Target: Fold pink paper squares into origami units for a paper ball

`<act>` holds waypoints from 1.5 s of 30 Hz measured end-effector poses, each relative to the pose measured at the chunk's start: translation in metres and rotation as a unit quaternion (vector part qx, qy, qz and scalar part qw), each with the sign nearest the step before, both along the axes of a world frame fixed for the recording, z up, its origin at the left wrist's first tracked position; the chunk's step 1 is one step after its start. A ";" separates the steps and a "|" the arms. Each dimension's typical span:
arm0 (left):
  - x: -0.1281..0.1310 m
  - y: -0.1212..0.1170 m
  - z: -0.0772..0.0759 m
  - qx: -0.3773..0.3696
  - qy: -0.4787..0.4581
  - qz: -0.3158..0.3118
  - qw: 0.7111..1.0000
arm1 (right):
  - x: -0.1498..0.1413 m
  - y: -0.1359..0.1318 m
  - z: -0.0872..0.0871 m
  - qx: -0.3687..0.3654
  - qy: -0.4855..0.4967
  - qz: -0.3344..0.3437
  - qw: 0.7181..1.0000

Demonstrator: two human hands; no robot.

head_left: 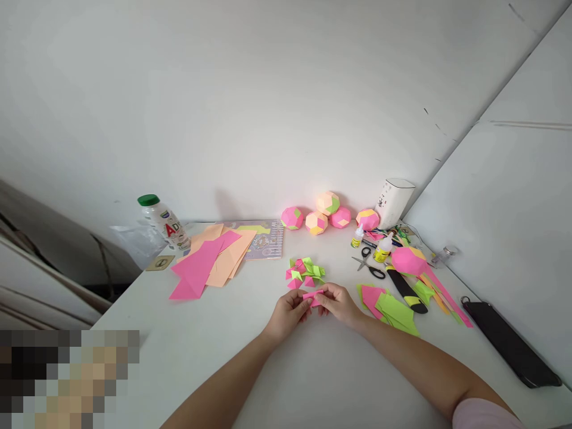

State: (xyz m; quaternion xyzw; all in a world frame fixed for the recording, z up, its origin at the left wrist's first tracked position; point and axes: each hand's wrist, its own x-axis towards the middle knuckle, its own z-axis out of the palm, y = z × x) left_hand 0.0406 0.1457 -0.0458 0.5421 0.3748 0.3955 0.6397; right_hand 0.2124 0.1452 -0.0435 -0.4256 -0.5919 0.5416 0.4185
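Note:
Between my two hands is a small folded piece of pink paper (314, 296). My left hand (289, 311) pinches its left end, with the thumb on top. At the other end, the thumb and fingers of my right hand (337, 302) close on the same paper. Just beyond my hands lies a small pile of folded pink and green paper pieces (305, 272). To the right of my right hand are loose green paper sheets (400, 313) with pink ones partly under them.
Pink and peach sheets (203, 268) overlap a notebook (270, 241) at left, beside a white bottle (163, 221). Several paper balls (316, 222) sit by the wall. Scissors (370, 266), glue bottles (383, 248), a cutter (406, 289) and a black case (509, 342) lie at right.

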 end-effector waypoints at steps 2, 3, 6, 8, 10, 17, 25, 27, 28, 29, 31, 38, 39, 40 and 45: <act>0.000 0.000 0.000 0.000 -0.001 -0.001 1.000 | 0.000 0.000 -0.001 0.000 0.000 0.000 1.000; 0.000 0.000 0.000 0.001 -0.001 -0.002 1.000 | 0.000 0.000 -0.001 0.001 0.000 0.000 1.000; 0.000 0.000 0.000 0.002 0.000 -0.001 1.000 | 0.001 0.000 -0.002 0.005 -0.002 0.000 1.000; 0.000 -0.001 0.000 0.001 0.001 0.001 1.000 | 0.001 0.000 -0.002 0.006 -0.003 0.001 1.000; 0.000 -0.001 0.000 -0.002 0.000 0.002 1.000 | 0.001 0.000 -0.002 0.006 -0.004 0.002 1.000; 0.000 0.000 -0.002 0.004 0.001 0.001 1.000 | 0.000 0.000 -0.002 0.010 -0.008 0.001 1.000; 0.000 -0.001 -0.001 0.003 0.008 -0.001 1.000 | 0.000 0.000 -0.003 0.007 -0.016 -0.002 1.000; -0.001 -0.002 0.000 0.008 0.011 -0.005 1.000 | 0.000 0.000 -0.002 0.004 -0.017 -0.002 1.000; -0.001 -0.002 0.001 0.009 0.013 -0.007 1.000 | 0.000 0.000 -0.002 0.003 -0.018 -0.002 1.000; -0.001 -0.002 0.001 0.011 0.015 -0.008 1.000 | 0.000 0.000 -0.001 0.002 -0.018 -0.003 1.000; -0.001 -0.002 0.003 0.012 0.019 -0.010 1.000 | 0.000 -0.001 -0.001 0.002 -0.019 -0.005 1.000; -0.001 -0.002 0.003 0.017 0.063 -0.011 0.998 | 0.000 -0.001 -0.004 0.014 -0.007 -0.015 1.000; -0.001 -0.001 0.002 0.019 0.075 -0.009 0.997 | 0.000 -0.001 -0.004 0.014 -0.005 -0.017 1.000; -0.002 -0.001 0.001 0.024 0.086 -0.008 0.996 | 0.000 -0.001 -0.004 0.014 -0.003 -0.018 1.000; -0.002 -0.001 0.000 0.035 0.109 -0.021 0.993 | 0.000 -0.002 -0.003 0.016 -0.002 -0.017 1.000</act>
